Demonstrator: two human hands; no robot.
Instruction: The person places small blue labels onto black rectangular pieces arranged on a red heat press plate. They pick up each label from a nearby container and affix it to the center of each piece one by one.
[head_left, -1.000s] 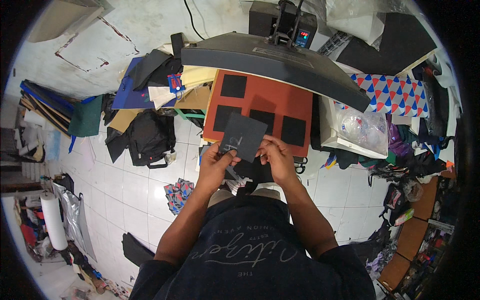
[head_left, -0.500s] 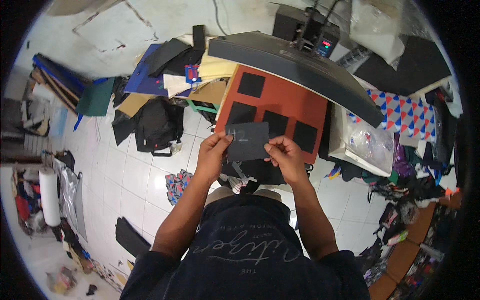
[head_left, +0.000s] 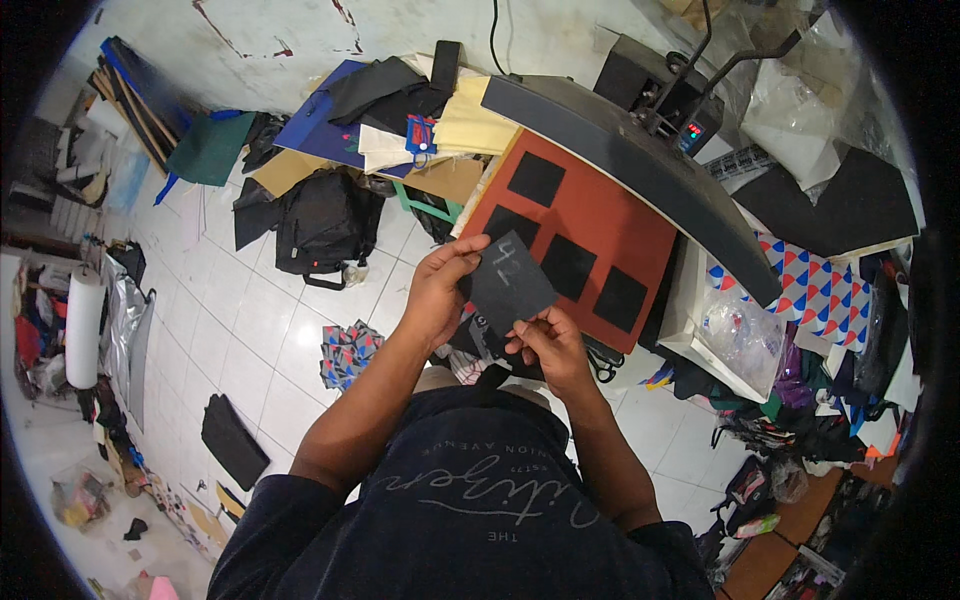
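Observation:
A square black fabric piece [head_left: 512,282] with pale handwritten marks is held up before me, tilted. My left hand [head_left: 440,285] pinches its upper left edge between thumb and fingers. At its lower right corner, my right hand [head_left: 548,345] grips with thumb and fingertips. Beyond it lies the reddish-brown bed [head_left: 615,225] of a heat press, bearing several black squares; one square [head_left: 537,180] is at the far left and another [head_left: 621,299] at the right. The held piece partly hides the bed's near left part.
The press's dark upper plate [head_left: 630,165] stands swung open above the bed's far right side. A white box [head_left: 690,330] with clear plastic is on the right. A black backpack [head_left: 325,225] and patterned cut pieces [head_left: 348,355] lie on the tiled floor at left.
The held fabric piece has turned clockwise, its right side dropping lower. My right hand has moved down and slightly left with it. The whole view has also shifted.

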